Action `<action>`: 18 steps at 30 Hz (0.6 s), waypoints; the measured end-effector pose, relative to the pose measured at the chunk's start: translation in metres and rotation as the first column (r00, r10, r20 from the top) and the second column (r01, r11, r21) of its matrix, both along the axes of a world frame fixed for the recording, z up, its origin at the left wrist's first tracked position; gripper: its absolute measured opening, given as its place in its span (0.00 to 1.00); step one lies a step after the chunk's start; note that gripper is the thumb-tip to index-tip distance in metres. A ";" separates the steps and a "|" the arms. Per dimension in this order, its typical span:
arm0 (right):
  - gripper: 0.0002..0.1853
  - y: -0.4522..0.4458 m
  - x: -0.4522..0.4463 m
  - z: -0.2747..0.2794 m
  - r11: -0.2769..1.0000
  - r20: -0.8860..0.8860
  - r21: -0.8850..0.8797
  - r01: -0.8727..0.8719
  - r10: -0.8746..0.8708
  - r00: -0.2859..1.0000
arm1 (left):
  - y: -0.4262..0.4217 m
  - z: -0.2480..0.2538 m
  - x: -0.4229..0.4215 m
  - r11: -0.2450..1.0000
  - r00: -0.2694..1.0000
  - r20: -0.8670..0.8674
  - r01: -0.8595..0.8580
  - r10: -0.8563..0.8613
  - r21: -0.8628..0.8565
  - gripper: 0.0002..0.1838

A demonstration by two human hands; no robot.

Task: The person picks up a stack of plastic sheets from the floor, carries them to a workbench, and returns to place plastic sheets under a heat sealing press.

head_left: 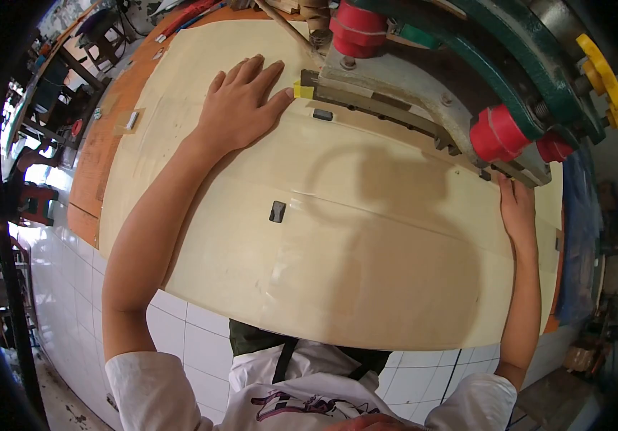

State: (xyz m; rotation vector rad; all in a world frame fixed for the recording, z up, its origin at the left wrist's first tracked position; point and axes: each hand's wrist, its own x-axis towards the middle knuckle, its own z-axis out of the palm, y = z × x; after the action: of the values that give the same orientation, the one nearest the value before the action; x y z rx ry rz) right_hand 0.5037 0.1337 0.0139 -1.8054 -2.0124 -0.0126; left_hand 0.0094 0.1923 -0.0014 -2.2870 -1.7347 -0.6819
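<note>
My left hand [241, 108] lies flat on a large cream sheet [223, 237], fingers spread. Its thumb tip reaches a piece of yellow tape [303, 90] at the left end of a long metal bar [388, 108] on a green machine [492, 72]. My right hand [518, 208] is at the bar's right end, fingers stretched forward; their tips are partly hidden by the bar. I see nothing held in either hand. Small dark pieces lie on the sheet, one near its middle [277, 211] and one just below the bar [322, 114].
The machine carries red blocks [358, 30] and a yellow knob [600, 72], and overhangs the sheet's far right. An orange-brown table [86, 179] shows beneath the sheet. Blue plastic [578, 237] hangs at the right. A red stool [38, 203] stands on the tiled floor at left.
</note>
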 end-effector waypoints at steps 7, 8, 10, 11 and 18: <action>0.23 0.003 0.007 0.000 0.994 -0.005 -0.106 0.038 -0.039 0.999 | 0.008 -0.012 -0.008 0.996 0.993 -0.109 0.055 -0.047 0.074 0.29; 0.23 0.004 0.010 -0.001 0.992 -0.004 -0.120 0.046 -0.046 0.999 | 0.008 -0.013 -0.009 0.995 0.992 -0.116 0.051 -0.041 0.086 0.29; 0.23 0.004 0.007 -0.001 0.989 -0.001 -0.141 0.048 -0.049 0.999 | 0.010 -0.014 -0.010 0.995 0.993 -0.112 0.056 -0.047 0.084 0.29; 0.23 0.003 0.003 0.001 0.993 -0.021 -0.109 0.040 -0.043 0.999 | 0.010 -0.015 -0.010 0.994 0.993 -0.107 0.065 -0.056 0.090 0.29; 0.22 0.001 -0.007 0.003 0.998 -0.068 -0.054 0.019 -0.023 0.997 | 0.007 -0.013 -0.010 0.993 0.993 -0.107 0.063 -0.053 0.098 0.29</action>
State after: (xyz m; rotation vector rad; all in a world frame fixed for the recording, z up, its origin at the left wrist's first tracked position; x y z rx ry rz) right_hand 0.4969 0.1349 0.0167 -1.8348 -1.9637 0.0963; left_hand -0.0002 0.1995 -0.0142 -2.2691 -1.5574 -0.6341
